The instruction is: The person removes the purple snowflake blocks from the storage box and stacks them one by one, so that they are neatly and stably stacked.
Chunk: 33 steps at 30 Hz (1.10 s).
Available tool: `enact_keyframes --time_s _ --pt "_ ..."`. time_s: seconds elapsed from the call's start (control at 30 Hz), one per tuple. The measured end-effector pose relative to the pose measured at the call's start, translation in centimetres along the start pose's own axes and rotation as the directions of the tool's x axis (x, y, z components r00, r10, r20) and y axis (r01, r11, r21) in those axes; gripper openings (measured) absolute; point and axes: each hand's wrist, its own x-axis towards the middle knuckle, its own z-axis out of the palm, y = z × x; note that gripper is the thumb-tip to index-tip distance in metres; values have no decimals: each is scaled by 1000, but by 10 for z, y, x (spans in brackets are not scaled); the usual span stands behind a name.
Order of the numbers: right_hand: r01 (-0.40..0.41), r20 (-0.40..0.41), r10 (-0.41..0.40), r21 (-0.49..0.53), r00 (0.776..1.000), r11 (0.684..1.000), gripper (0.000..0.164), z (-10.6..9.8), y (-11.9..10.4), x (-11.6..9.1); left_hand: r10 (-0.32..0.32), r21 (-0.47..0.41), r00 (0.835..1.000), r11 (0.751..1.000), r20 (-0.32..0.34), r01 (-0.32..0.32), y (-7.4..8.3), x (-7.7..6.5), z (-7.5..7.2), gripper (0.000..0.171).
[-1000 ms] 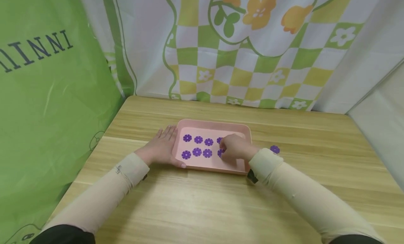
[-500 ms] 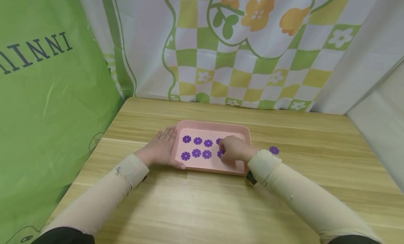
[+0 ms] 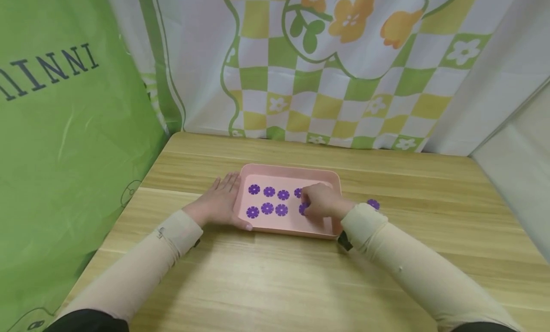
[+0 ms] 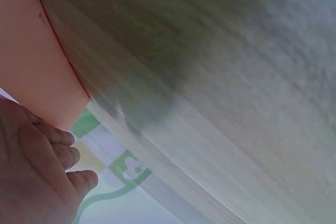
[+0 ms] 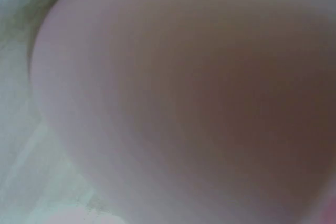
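A shallow pink tray [image 3: 268, 223] lies on the table, with purple notched snowflake discs [image 3: 281, 210] in two rows inside. My left hand [image 3: 219, 203] rests against the tray's left side, fingers straight and thumb along the near rim; the left wrist view also shows its fingers beside the tray wall [image 4: 47, 56]. Over the tray's right half, my right hand [image 3: 321, 201] has curled fingers at the lower right disc [image 3: 302, 209], which it appears to pinch; the hand covers part of it. An upper disc [image 3: 298, 192] sits by its knuckles. Blurred skin fills the right wrist view.
Another purple disc [image 3: 373, 204] lies on the wooden table [image 3: 275, 284] to the right of the tray, partly behind the right cuff. A checkered curtain [image 3: 326, 93] hangs at the table's back edge, and a green sheet [image 3: 77, 146] is on the left.
My right hand has shifted slightly right, and the lower disc at its fingertips has moved slightly right too. The left hand and tray stay in place.
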Motion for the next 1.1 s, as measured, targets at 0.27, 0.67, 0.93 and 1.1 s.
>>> enact_keyframes --time_s 0.27,0.67,0.93,1.1 --pt "46 -39 -44 58 998 997 10 -5 9 -2 -8 -16 1000 1000 -5 8 0 0 2 149" --pt "76 -94 -60 187 994 979 9 -20 28 -7 5 -14 1000 1000 -2 -5 -2 0 2 150" --pt "44 -106 -23 208 994 977 3 -24 40 -11 -4 -4 1000 1000 10 4 -1 -1 0 150" --pt "15 -102 9 226 995 974 2 -28 46 -16 0 -8 1000 1000 9 0 0 -1 -1 149"
